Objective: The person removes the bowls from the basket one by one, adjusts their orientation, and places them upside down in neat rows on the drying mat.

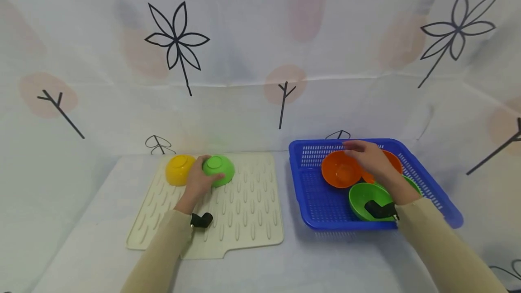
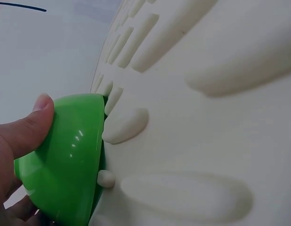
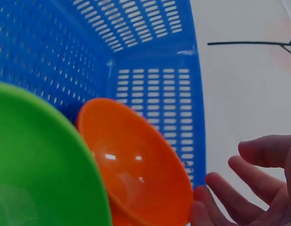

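Note:
A green bowl (image 1: 221,173) lies upside down on the cream ridged mat (image 1: 256,232). My left hand (image 1: 197,182) grips it, the thumb on the near side of its wall. The left wrist view shows the thumb pressed on this green bowl (image 2: 65,155), whose rim is at the mat. Beside it, on the left, sits an upturned yellow bowl (image 1: 179,170). My right hand (image 1: 368,159) hovers over the blue basket (image 1: 317,207) with loosely bent fingers and nothing held. Its fingertips are close to an orange bowl (image 3: 136,165); contact is unclear.
Inside the basket are a front green bowl (image 1: 364,198), another green bowl (image 1: 413,184) partly behind the arm, the left orange bowl (image 1: 339,171) and a right orange bowl (image 1: 394,161). A white patterned cloth (image 1: 244,116) hangs behind the table.

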`<action>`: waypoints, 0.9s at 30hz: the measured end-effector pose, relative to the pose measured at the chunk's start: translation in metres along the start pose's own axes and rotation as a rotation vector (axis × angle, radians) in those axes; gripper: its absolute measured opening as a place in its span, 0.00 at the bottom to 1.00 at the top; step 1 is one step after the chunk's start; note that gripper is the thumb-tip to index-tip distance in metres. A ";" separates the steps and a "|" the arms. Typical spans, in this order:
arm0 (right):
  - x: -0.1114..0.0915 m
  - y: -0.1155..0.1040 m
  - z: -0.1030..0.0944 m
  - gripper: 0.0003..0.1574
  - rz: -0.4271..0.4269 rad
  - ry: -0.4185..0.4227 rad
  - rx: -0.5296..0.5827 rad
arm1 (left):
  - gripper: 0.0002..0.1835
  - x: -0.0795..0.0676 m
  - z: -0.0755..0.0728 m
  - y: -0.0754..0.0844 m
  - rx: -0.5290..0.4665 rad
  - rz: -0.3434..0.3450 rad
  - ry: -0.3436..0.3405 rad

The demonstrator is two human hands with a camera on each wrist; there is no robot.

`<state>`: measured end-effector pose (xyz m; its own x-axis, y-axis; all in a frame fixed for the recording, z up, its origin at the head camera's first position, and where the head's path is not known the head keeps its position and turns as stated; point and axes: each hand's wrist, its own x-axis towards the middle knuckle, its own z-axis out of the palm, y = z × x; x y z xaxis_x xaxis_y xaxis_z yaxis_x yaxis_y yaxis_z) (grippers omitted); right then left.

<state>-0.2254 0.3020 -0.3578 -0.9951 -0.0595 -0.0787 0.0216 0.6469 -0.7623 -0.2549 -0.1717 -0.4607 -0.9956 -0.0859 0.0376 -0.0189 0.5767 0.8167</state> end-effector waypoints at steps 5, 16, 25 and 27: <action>0.004 0.011 -0.005 0.28 0.019 0.088 -0.016 | 0.46 0.000 0.001 0.000 -0.007 0.009 -0.006; 0.013 0.023 -0.008 0.27 0.068 0.020 -0.114 | 0.45 -0.001 0.000 -0.001 -0.031 0.010 -0.011; 0.009 0.024 -0.008 0.25 0.073 0.014 -0.162 | 0.45 -0.003 -0.001 0.001 -0.021 0.010 -0.017; 0.009 0.025 -0.008 0.25 0.077 0.015 -0.167 | 0.45 -0.003 -0.002 0.001 -0.017 0.013 -0.020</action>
<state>-0.2346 0.3238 -0.3724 -0.9925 0.0058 -0.1218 0.0826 0.7666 -0.6368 -0.2521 -0.1720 -0.4590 -0.9974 -0.0621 0.0374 -0.0041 0.5637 0.8259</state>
